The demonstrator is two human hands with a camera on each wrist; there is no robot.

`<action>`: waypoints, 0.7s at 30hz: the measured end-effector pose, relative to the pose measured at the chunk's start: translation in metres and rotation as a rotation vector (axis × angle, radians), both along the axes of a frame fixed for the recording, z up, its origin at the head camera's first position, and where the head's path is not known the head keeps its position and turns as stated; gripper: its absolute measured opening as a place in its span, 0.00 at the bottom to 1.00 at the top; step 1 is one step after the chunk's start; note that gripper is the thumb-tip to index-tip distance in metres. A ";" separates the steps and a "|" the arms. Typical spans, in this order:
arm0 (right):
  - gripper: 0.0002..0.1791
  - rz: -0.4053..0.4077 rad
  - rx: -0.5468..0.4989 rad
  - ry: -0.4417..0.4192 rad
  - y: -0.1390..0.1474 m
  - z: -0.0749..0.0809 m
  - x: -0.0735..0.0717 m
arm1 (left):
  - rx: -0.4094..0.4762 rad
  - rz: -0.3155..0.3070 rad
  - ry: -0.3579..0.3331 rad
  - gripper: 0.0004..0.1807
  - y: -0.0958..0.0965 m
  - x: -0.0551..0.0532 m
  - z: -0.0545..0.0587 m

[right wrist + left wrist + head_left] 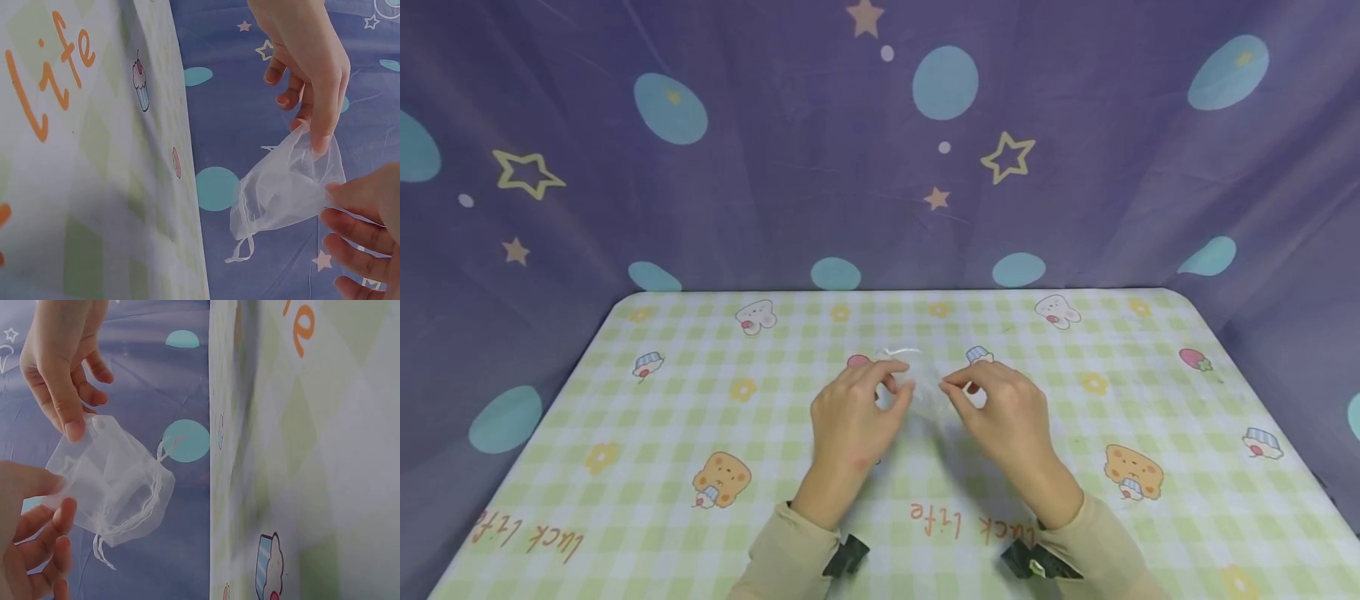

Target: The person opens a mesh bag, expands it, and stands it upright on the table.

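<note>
Between my two hands hangs a sheer white organza drawstring bag [112,481], held above the table. My left hand [856,412] pinches one closed-end corner between thumb and fingers. The opposite corner of that same end is pinched by my right hand [1006,414]. In the left wrist view, the gathered mouth and its cord loops point away from the fingers and hang toward the table side. The right wrist view shows the bag [284,184] slack and creased; whether anything lies inside cannot be told. In the head view it looks nearly transparent.
A table [790,442] with a green-and-white checked cloth spreads beneath the hands, printed with cartoon figures and lettering. Behind it and at both sides hangs a purple curtain [820,167] with stars and blue ovals. Dark straps [846,557] sit at the wrists.
</note>
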State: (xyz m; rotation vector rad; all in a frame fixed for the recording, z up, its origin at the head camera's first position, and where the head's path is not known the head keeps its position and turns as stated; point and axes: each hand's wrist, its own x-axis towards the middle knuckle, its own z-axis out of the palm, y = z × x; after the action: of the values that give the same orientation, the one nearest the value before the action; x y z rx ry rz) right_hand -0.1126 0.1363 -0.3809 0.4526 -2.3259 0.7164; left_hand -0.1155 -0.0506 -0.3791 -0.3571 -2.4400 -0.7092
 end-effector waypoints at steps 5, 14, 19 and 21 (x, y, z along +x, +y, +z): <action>0.07 0.011 -0.018 0.007 -0.001 0.000 0.000 | 0.043 0.009 0.068 0.02 0.001 -0.001 0.000; 0.15 0.010 -0.015 -0.151 -0.011 0.001 0.009 | 0.144 0.070 0.130 0.04 0.000 -0.002 0.002; 0.06 -0.027 -0.035 -0.153 -0.012 0.000 0.009 | 0.145 0.069 0.086 0.05 -0.001 -0.001 0.002; 0.04 -0.047 -0.048 -0.131 -0.010 0.000 0.007 | 0.126 0.063 0.047 0.04 -0.001 -0.001 0.002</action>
State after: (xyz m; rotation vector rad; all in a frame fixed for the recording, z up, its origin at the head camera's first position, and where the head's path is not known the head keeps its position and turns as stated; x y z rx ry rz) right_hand -0.1052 0.1258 -0.3810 0.3378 -2.4274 0.7988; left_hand -0.1162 -0.0515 -0.3776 -0.2437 -2.3382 -0.8133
